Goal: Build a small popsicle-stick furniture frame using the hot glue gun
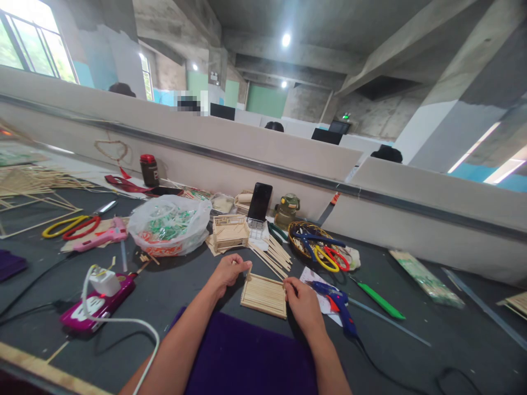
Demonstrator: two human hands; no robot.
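My only view comes from the head camera, looking forward and down across the table [411, 340], close above my hands [302, 304], taking in the partition wall [288, 159] and ceiling beyond.

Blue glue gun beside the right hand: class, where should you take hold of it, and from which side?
Grip the blue glue gun by its handle, near the cord end, coming from above on the right. It lies flat on the table with its nozzle pointing left, towards the stick panel.
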